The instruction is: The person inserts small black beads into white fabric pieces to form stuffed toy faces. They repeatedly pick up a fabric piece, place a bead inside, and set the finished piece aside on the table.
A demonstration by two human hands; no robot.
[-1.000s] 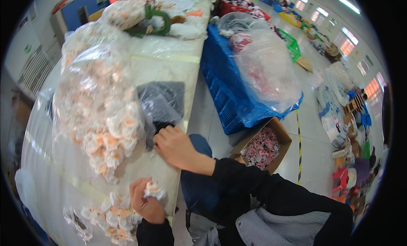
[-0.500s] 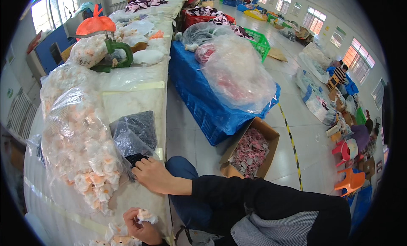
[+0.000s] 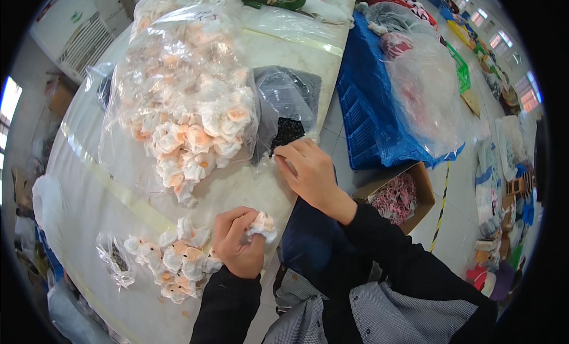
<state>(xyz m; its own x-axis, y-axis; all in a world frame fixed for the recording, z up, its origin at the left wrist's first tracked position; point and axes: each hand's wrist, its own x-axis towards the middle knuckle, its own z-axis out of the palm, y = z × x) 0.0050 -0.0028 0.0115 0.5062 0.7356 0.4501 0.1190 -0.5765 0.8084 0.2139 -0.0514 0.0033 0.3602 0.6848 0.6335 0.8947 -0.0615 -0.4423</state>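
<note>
My left hand (image 3: 236, 244) is closed around a small fluffy white and peach plush piece (image 3: 262, 227), held above the table near its front edge. My right hand (image 3: 314, 173) is at the mouth of a clear plastic bag (image 3: 288, 86) of tiny black parts (image 3: 289, 130). Its thumb and forefinger come together beside the black parts; whatever lies between the fingertips is too small to make out. Left of this bag lies a big clear bag (image 3: 188, 71) full of similar plush pieces, some spilling from its open end. A loose pile of plush pieces (image 3: 178, 258), several with dark dots, lies left of my left hand.
A small clear bag (image 3: 115, 261) with dark contents sits beside the pile. Across the aisle, a blue crate (image 3: 361, 127) draped in blue sheeting carries a large clear bag (image 3: 424, 95). Below it stands a cardboard box (image 3: 424, 193) of pink scraps. The pale table (image 3: 249, 187) curves along the left.
The view has swung down and left, bringing the loose pile fully into sight. My right fingertips have drawn slightly back from the black parts; my left hand still holds the plush piece.
</note>
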